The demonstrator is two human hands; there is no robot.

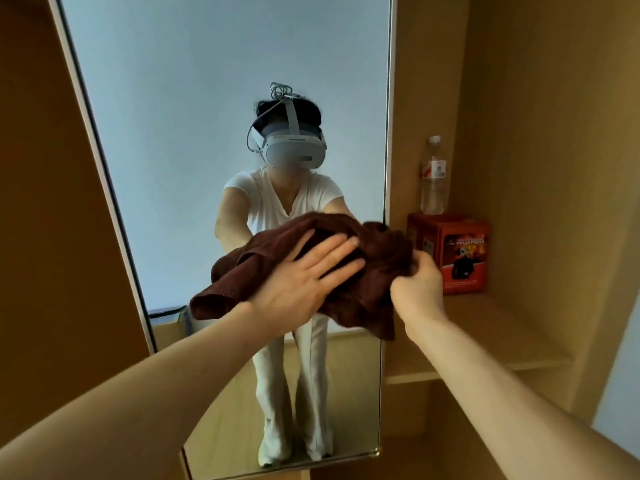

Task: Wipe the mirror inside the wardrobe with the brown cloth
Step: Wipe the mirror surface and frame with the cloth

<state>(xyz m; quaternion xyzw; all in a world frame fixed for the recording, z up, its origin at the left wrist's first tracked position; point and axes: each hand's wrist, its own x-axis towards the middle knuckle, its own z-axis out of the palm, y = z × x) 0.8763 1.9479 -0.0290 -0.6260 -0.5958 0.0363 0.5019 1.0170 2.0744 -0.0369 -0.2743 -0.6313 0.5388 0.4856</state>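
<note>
Clear plastic bottle (433,174) w/ white cap, upright, behind or atop red box (454,253), can't tell which; box on wooden shelf (502,329), rt corner.

head cam | faces mirror (173,133) | close | tilted slightly down

Wooden shelf (491,327); red box (457,252) on it; bottle (433,178) behind
</note>
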